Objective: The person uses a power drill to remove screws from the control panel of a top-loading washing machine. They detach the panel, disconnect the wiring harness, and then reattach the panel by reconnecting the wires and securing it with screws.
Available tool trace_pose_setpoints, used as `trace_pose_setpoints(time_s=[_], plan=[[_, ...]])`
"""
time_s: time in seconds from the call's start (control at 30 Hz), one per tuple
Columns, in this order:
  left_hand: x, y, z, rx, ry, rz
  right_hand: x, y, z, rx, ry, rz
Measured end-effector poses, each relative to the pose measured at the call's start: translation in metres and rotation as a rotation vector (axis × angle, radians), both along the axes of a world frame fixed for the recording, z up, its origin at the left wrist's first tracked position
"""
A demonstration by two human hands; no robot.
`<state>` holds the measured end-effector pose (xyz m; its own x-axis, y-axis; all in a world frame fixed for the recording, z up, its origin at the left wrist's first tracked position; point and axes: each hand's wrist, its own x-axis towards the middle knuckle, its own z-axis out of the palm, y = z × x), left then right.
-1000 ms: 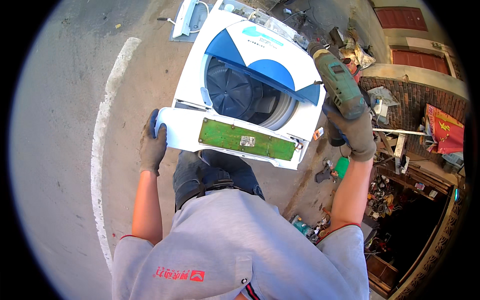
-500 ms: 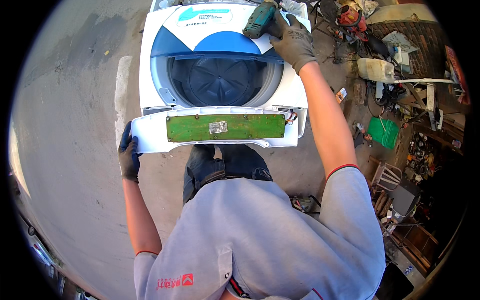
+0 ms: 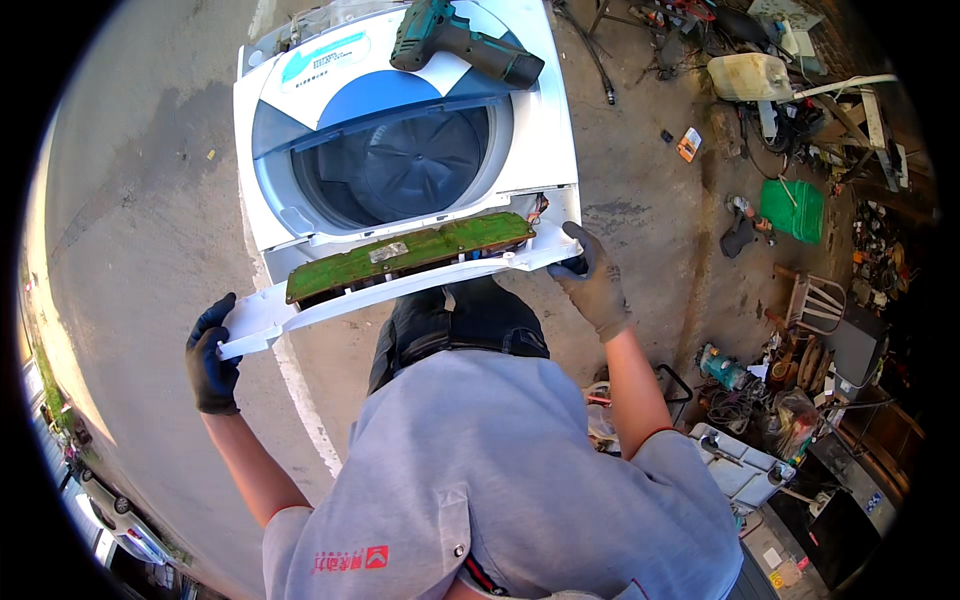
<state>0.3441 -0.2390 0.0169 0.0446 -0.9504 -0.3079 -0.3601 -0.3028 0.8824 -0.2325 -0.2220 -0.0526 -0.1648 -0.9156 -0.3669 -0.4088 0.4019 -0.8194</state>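
A white control panel (image 3: 262, 312) from a washing machine spans between my gloved hands, its underside turned up. On it sits a long green circuit board (image 3: 430, 245), with wires at its right end. My left hand (image 3: 212, 358) grips the panel's left end, fingers curled round the edge. At the opposite end my right hand (image 3: 595, 280) is closed on the panel's corner. Behind the panel stands the white washing machine (image 3: 545, 150), its lid partly folded and its dark drum (image 3: 410, 160) showing. A teal and black cordless drill (image 3: 465, 45) lies on the machine's top.
Concrete ground surrounds the machine. Off to the right are a green container (image 3: 792, 210), a pale plastic jerrycan (image 3: 748, 77), a small orange item (image 3: 688, 145) and a wooden chair (image 3: 815, 300). Tools and scrap clutter the lower right.
My right hand has let go of the drill on the machine's top and taken the panel's right end. The panel has tilted, its left end now lower. The view has turned.
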Motion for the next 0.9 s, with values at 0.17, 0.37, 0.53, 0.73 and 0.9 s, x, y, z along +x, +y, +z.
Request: trace_pose_setpoints(time_s=[0.17, 0.37, 0.53, 0.73, 0.9], plan=[[-0.023, -0.025, 0.034, 0.068, 0.690, 0.284, -0.027, -0.033, -0.016, -0.130, -0.136, -0.029], [-0.016, -0.059, 0.022, 0.116, 0.110, 0.243, -0.029, -0.099, 0.027, -0.121, 0.106, 0.111], [-0.030, -0.079, -0.011, 0.219, -0.384, 0.277, -0.007, -0.104, 0.026, 0.143, 0.165, 0.046], [-0.008, -0.070, -0.093, 0.221, -0.520, 0.303, 0.017, -0.107, 0.016, 0.070, 0.269, -0.076], [-0.009, -0.088, -0.086, 0.201, -0.398, 0.402, 0.020, -0.143, 0.010, 0.017, 0.295, 0.028]])
